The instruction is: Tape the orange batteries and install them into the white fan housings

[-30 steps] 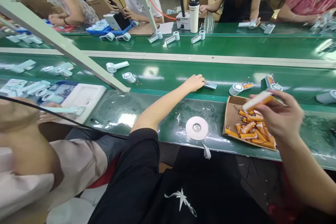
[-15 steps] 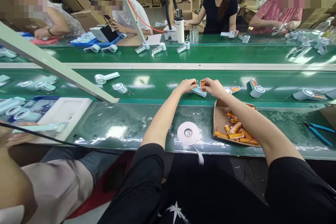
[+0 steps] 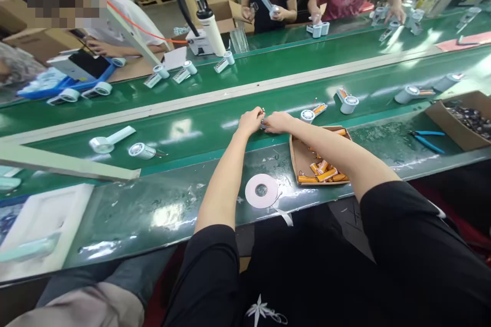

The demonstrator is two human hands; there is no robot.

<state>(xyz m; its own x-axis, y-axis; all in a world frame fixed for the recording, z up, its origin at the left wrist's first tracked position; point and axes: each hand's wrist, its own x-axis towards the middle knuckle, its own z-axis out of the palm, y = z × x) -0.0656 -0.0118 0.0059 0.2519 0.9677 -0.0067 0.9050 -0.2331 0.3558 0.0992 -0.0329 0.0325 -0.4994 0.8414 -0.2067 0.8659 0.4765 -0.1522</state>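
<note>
Over the green belt, my left hand [image 3: 251,121] is closed, thumb and fingers pinched near small wire ends. Against it, my right hand [image 3: 279,122] has its fingers pressed together. Between them shows a sliver of a light-blue fan handle [image 3: 263,125], mostly covered by the fingers; no orange battery is visible there. Below my right forearm is a cardboard tray [image 3: 293,159] holding several orange wired batteries [image 3: 327,174]. Just right of my hands on the belt, an open fan body [image 3: 308,115] has an orange battery in its handle.
A white tape roll [image 3: 251,195] lies on the bench, its loose end over the edge. Blue-handled pliers [image 3: 428,142] and a box of small parts [image 3: 456,121] are at right. A metal post [image 3: 69,160] crosses the left side. Co-workers sit across the belt.
My view has swung right, shifting the scene leftward and tilting it. The orange battery seen in my right fingers is now hidden, and my hands have come together over the handle.
</note>
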